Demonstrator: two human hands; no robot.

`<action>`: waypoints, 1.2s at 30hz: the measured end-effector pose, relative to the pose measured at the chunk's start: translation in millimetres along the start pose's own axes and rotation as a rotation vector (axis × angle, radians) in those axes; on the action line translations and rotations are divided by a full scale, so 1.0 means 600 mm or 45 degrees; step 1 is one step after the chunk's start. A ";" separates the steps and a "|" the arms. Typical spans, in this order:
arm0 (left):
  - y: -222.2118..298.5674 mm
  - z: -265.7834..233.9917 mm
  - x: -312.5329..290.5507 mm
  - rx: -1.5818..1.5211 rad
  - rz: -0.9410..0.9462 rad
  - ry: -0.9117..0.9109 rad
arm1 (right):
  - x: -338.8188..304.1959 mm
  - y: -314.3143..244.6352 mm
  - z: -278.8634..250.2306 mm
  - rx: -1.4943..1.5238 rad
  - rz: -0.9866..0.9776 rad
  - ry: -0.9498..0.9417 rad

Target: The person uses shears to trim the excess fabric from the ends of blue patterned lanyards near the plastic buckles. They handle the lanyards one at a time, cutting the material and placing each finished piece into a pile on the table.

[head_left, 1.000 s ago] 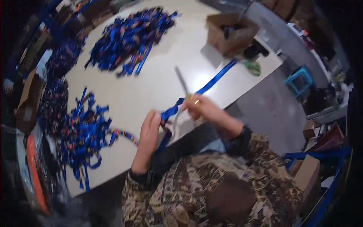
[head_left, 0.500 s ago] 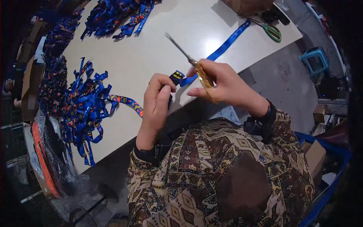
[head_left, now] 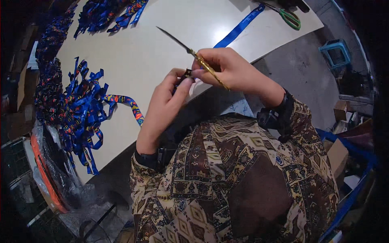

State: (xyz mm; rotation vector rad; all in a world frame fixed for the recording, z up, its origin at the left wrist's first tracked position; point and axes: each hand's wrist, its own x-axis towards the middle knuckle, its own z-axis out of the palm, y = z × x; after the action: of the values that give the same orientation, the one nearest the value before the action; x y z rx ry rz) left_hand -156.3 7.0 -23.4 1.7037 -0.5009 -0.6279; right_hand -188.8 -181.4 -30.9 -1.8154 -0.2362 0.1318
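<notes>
Closest to you, your patterned garment point(head_left: 210, 178) is filling the lower view. Your left hand point(head_left: 167, 99) is holding a narrow pinch, its thumb and fingers pressing on a small folded ribbon end point(head_left: 188, 73). Your right hand point(head_left: 239, 72) is meeting it there, thumb tip touching that same end, while its fingers are curling around the gold-handled scissors point(head_left: 192, 53); their blades are lying together and pointing up and left. Beneath, the white table point(head_left: 162, 52) is spreading out. A patterned strip point(head_left: 125, 100) is running from a loose pile of blue ribbons point(head_left: 83, 111) toward your left forearm. Beyond your right hand, a flat blue ribbon point(head_left: 239, 34) is stretching toward the far right; you cannot tell how it is joining the pinched end, as your hand is hiding that part. Farther off, green-handled scissors point(head_left: 290, 19) are lying near the table's edge, and another ribbon pile point(head_left: 101, 16) is sitting far left.
</notes>
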 end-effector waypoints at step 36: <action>0.003 0.001 0.001 -0.132 -0.164 -0.054 | -0.025 0.015 -0.043 -0.109 -0.094 -0.010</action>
State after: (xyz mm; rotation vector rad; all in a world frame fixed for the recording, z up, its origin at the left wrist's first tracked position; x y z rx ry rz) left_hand -156.0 5.7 -21.5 1.6364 -0.3838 -0.7711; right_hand -197.3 -211.2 -33.8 -1.8890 -0.3186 0.0778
